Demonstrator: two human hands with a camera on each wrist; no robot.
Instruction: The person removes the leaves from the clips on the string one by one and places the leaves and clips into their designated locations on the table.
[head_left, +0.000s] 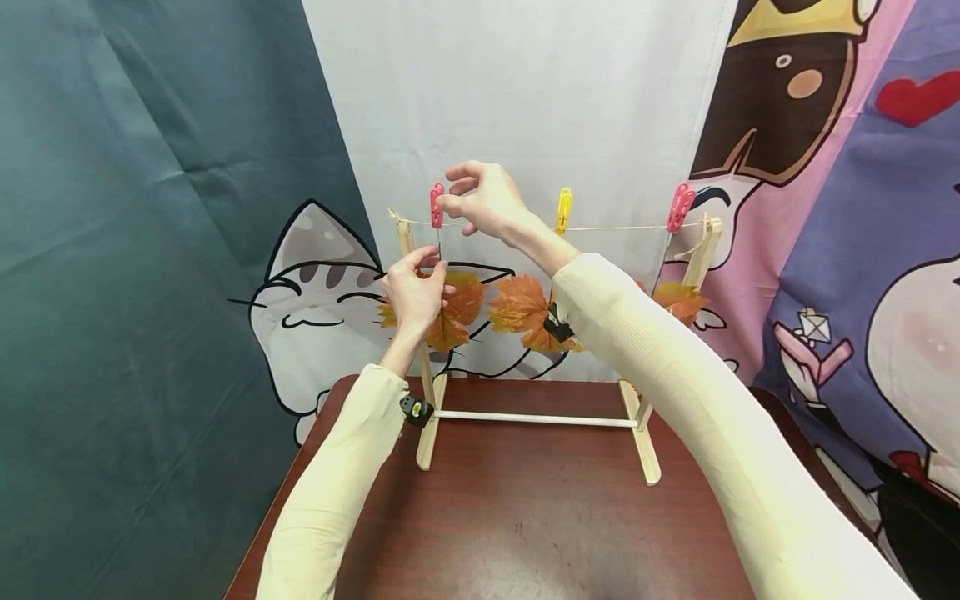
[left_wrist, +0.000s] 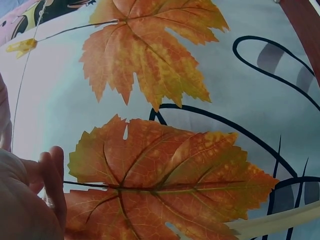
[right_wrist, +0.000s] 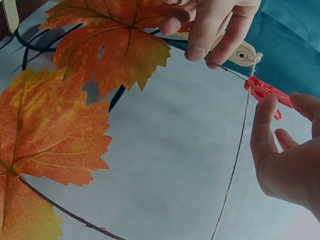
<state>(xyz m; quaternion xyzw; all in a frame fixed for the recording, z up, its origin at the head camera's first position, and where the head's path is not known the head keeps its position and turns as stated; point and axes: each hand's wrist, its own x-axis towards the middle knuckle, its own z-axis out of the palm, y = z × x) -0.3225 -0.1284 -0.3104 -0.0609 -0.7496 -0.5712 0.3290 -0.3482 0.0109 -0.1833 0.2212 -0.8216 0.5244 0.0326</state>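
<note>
"Red is showing on the clothespin [head_left: 437, 208] at the left of the string [head_left: 615, 227]; is the right hand [head_left: 489, 200] holding it?"

"Its thumb and fingers are standing wide apart just beside it; whether they are touching, I cannot tell."

"And the left hand [head_left: 415, 293]?"

"It is pinching the stem [left_wrist: 85, 184] of the left orange leaf [head_left: 461, 302], which is hanging below this clothespin, above the worktop's [head_left: 525, 517] far side."
</note>
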